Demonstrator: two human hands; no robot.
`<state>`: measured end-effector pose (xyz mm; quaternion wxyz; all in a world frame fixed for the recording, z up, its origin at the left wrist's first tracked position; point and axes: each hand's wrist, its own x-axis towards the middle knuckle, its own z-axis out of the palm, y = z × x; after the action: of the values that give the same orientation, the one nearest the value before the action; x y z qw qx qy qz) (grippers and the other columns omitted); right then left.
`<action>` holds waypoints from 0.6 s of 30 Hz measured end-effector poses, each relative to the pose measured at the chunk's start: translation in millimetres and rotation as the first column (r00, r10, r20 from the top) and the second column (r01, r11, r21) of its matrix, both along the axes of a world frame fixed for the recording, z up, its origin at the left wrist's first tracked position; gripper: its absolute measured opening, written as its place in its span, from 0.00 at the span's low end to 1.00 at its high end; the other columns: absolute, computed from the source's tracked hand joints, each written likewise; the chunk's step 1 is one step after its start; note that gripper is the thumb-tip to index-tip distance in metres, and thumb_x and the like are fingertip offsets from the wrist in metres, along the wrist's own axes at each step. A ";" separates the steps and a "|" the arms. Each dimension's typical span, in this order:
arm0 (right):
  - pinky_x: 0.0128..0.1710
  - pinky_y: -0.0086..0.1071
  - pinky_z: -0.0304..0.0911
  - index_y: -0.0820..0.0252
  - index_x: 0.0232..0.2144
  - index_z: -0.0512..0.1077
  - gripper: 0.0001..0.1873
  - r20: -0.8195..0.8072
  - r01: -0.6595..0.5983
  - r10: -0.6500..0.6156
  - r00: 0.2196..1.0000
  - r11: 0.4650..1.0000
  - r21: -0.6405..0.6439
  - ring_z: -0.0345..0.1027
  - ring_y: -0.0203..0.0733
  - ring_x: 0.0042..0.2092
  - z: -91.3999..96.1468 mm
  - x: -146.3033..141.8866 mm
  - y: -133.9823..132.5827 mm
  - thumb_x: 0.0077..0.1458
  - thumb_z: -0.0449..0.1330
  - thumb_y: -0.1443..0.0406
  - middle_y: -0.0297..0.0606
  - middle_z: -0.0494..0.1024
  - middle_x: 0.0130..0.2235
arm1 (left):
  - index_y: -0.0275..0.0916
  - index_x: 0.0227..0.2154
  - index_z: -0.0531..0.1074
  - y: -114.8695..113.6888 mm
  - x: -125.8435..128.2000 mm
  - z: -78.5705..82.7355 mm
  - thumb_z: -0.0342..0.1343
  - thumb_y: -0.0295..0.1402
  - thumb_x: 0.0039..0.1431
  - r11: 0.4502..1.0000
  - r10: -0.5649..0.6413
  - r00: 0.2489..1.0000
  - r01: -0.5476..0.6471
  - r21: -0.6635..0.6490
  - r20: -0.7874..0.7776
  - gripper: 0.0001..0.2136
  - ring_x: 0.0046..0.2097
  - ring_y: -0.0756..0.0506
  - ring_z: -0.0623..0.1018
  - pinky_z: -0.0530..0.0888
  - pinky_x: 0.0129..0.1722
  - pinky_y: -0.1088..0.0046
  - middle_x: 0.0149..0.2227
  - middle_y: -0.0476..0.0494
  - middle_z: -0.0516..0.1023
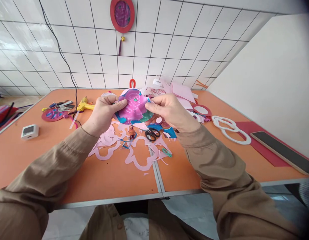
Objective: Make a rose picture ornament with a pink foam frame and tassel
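Observation:
A round pink and purple flower piece with a raised, moulded surface and blue-green edges [134,107] is held up above the table. My left hand [104,108] is closed on its left edge, thumb on the front. On the right, my right hand [168,110] pinches the other edge between thumb and fingers. Behind these edges the remaining fingers are partly hidden. An orange-brown tassel [131,132] shows just below the piece; whether it is attached I cannot tell. Black-handled scissors [152,134] lie under my right hand, among pale pink paper cut-outs [141,165].
A yellow glue gun [84,105] lies left, near a round ornament [54,114] and a small white device [29,132]. White rings [236,136], red sheets [259,140] and a phone [282,151] lie right. A red-framed ornament [111,15] hangs on the tiled wall.

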<state>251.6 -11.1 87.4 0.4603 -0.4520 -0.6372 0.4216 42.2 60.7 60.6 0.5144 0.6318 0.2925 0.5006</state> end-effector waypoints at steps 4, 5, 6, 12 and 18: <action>0.20 0.28 0.65 0.61 0.22 0.73 0.28 -0.029 -0.041 0.041 0.999 0.999 -0.004 0.78 0.41 0.25 -0.8 1.1 0.9 0.51 0.72 0.43 0.35 0.74 0.23 | 0.38 0.19 0.73 1.7 1.0 -0.5 0.76 0.43 0.48 1.000 -0.001 1.000 0.001 0.017 0.027 0.19 0.23 0.51 0.70 0.64 0.21 0.73 0.19 0.50 0.70; 0.20 0.29 0.65 0.60 0.21 0.72 0.29 -0.038 -0.047 0.047 0.998 0.999 -0.008 0.78 0.41 0.25 -1.3 1.2 1.4 0.51 0.71 0.42 0.35 0.73 0.24 | 0.39 0.19 0.74 1.4 1.0 -0.2 0.76 0.43 0.47 1.000 0.001 1.000 -0.002 0.015 0.024 0.19 0.23 0.51 0.70 0.64 0.21 0.73 0.19 0.50 0.71; 0.20 0.29 0.65 0.60 0.21 0.71 0.29 -0.040 -0.046 0.046 0.998 0.999 -0.010 0.77 0.41 0.24 -1.7 1.3 2.0 0.51 0.71 0.42 0.34 0.72 0.23 | 0.39 0.19 0.74 0.8 0.9 0.2 0.76 0.44 0.48 1.000 0.004 1.000 -0.004 0.010 0.018 0.18 0.24 0.50 0.71 0.64 0.21 0.73 0.20 0.49 0.71; 0.23 0.32 0.61 0.57 0.17 0.67 0.28 0.059 0.055 -0.063 0.996 0.989 0.134 0.61 0.34 0.24 -1.8 0.0 3.4 0.51 0.73 0.47 0.30 0.62 0.20 | 0.38 0.17 0.71 -6.4 -0.4 4.4 0.74 0.42 0.49 1.000 0.024 0.999 -0.023 0.021 -0.042 0.19 0.23 0.51 0.69 0.63 0.22 0.72 0.19 0.50 0.69; 0.35 0.37 0.72 0.56 0.26 0.76 0.16 -0.075 0.040 -0.034 0.997 0.995 0.092 0.74 0.43 0.34 -3.8 -5.4 2.6 0.47 0.74 0.53 0.36 0.79 0.29 | 0.35 0.19 0.75 -17.5 2.8 8.6 0.73 0.40 0.48 1.000 -0.006 0.992 0.009 0.022 -0.123 0.16 0.22 0.52 0.68 0.64 0.21 0.74 0.19 0.49 0.72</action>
<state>246.2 -8.5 83.6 0.5118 -0.4259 -0.6305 0.3990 45.0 43.2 69.2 0.4901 0.6684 0.3154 0.4621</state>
